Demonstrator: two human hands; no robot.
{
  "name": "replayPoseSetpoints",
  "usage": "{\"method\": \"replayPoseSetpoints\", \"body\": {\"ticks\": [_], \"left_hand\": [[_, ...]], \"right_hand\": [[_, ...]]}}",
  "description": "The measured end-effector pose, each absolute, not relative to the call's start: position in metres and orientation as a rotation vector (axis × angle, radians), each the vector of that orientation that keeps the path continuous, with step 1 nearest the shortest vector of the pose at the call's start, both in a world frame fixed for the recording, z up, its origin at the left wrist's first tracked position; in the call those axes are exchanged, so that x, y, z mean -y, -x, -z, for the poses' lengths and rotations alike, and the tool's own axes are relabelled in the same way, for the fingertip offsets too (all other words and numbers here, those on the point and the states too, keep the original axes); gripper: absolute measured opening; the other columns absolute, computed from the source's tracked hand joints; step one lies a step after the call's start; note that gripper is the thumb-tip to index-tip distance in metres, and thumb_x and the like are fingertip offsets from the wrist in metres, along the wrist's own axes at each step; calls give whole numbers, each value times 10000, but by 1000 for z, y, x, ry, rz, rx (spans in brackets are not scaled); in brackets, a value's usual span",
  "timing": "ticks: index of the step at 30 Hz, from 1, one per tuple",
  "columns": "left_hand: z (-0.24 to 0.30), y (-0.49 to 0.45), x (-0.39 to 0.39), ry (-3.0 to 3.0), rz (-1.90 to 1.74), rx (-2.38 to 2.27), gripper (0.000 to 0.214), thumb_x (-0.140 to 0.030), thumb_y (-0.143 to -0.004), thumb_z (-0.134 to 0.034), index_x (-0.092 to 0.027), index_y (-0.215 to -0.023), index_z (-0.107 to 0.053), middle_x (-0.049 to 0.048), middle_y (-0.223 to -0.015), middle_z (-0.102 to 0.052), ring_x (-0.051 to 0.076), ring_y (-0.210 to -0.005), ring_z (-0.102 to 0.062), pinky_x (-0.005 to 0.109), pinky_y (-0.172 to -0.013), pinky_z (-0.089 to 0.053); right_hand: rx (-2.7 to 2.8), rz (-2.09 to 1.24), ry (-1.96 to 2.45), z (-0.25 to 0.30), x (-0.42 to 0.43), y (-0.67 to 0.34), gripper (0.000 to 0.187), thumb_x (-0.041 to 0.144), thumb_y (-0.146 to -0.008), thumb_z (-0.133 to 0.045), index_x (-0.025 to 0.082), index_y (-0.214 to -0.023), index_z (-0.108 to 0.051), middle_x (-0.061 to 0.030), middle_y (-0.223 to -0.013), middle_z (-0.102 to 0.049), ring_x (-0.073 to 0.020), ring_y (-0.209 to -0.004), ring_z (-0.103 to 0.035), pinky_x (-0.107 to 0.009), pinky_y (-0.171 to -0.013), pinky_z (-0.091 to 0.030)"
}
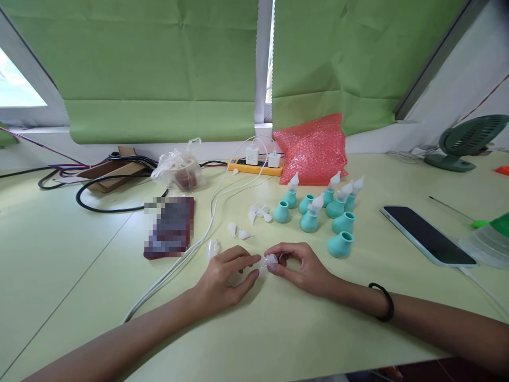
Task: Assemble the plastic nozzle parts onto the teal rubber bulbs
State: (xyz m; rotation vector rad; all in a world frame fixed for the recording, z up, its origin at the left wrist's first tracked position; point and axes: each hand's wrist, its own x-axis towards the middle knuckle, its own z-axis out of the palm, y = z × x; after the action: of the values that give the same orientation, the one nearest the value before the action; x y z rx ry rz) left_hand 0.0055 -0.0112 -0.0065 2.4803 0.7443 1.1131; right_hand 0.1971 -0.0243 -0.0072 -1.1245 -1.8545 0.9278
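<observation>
Currently, the left hand [230, 277] and the right hand [302, 269] are near each other, low in the centre of the frame, both pinching a small clear piece [272, 259]. The left fingertips are at its thin end, the right ones at its round end; I cannot tell if it is one part or two. Right of centre, turquoise bulbs [309, 222] stand on the table [318, 329], some bearing pale tips [294, 182].
</observation>
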Motion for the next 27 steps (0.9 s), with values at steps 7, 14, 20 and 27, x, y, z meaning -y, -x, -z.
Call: {"method": "replayPoseSetpoints", "body": {"ticks": [7,14,20,27], "left_hand": [[9,-3,10,-2767,-1040,-604,269,-74,-762,-482,-92,-1026,-530,72,-679,-579,142,-578,-496,252,-495,-414],[4,-3,15,-2724,-988,-560,292,-65,-746,-471,-94,-1032,-521,61,-641,-576,147,-558,-493,255,-478,-401],[-4,-6,14,-2042,-1027,-837,277,-188,-719,-576,-116,-986,-579,60,-745,-564,148,-666,-540,245,-541,-459],[1,-9,12,-1792,-736,-926,326,-301,-690,-631,-127,-966,-621,78,-834,-661,164,-678,-590,285,-635,-498]], "right_hand": [[1773,-1033,1068,10,23,-196,224,292,-722,-574,126,-864,-622,-63,-802,-637,-133,-676,-566,-261,-637,-497],[1768,-1015,1029,12,24,-196,205,284,-713,-591,136,-849,-630,-59,-798,-645,-132,-670,-579,-254,-620,-513],[1826,-919,909,10,27,-194,184,209,-713,-593,154,-889,-607,-45,-808,-628,-128,-706,-580,-245,-622,-512],[1866,-759,736,10,26,-193,223,100,-697,-592,188,-900,-618,-41,-853,-578,-107,-723,-562,-218,-601,-499]]}}
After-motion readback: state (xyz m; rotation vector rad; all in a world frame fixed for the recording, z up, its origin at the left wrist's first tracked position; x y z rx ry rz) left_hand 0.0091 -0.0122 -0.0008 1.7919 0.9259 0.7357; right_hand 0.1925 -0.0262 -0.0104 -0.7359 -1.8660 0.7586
